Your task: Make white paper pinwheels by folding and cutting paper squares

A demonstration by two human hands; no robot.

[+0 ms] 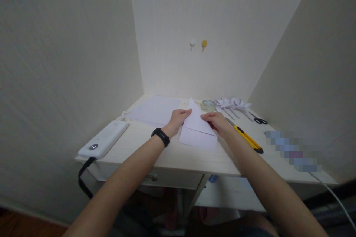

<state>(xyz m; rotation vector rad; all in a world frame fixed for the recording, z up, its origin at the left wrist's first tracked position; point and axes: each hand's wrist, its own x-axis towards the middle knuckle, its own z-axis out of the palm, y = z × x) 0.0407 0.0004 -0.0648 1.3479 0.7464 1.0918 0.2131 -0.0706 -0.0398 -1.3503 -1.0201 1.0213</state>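
A sheet of white paper (197,123), folded to a point at its far end, is tilted up slightly between my hands above the desk. Its lower part shows as a flat strip below a crease line. My left hand (179,118), below a black wristband, grips the paper's left edge, thumb on top. On the other edge, my right hand (218,122) pinches the paper between thumb and fingers; some of those fingers are hidden. Close to my right hand lies a yellow utility knife (247,139).
Paper sheets (155,109) lie at the back left, near a white device (104,140) with a black strap. At the back right are folded paper pinwheels (232,103), a roll of tape (208,105) and black-handled scissors (260,120). Walls enclose the white desk (167,159) on three sides.
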